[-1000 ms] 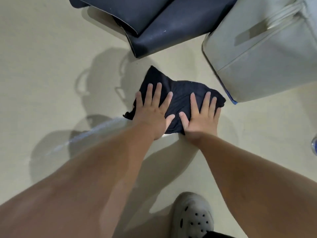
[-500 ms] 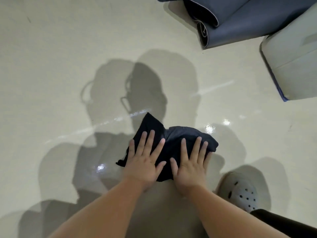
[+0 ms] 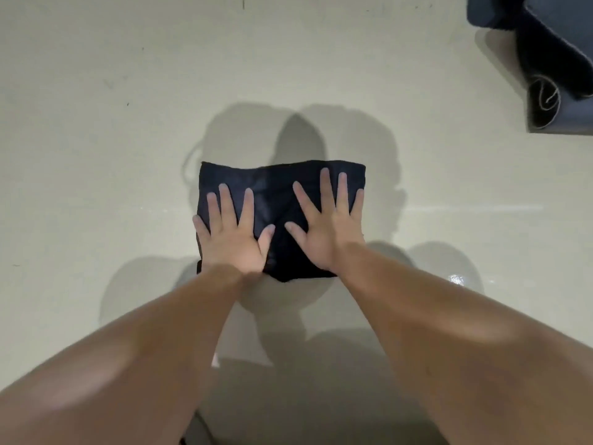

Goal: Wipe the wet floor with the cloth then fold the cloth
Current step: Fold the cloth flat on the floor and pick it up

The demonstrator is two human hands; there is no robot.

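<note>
- Pale beige smooth floor (image 3: 96, 155) fills the view, with soft overlapping shadows of the person cast across the middle.
- Dark navy, roughly rectangular cloth (image 3: 279, 184) lies flat on the floor at centre, its far edge fairly straight, its near edge bunched a little between the wrists.
- Left hand (image 3: 232, 242) is flat on the cloth's left half, palm down, fingers splayed wide, little finger right at the cloth's left edge.
- Right hand (image 3: 327, 232) presses the right half the same way, fingers fanned out and reaching close to the far right corner.
- Thumbs point toward each other, near but not touching.
- Small shiny wet glint (image 3: 455, 279) sits on the floor to the right of the right forearm.
- Dark blue rolled mat (image 3: 552, 75) lies at the top right corner, well apart from the cloth.
</note>
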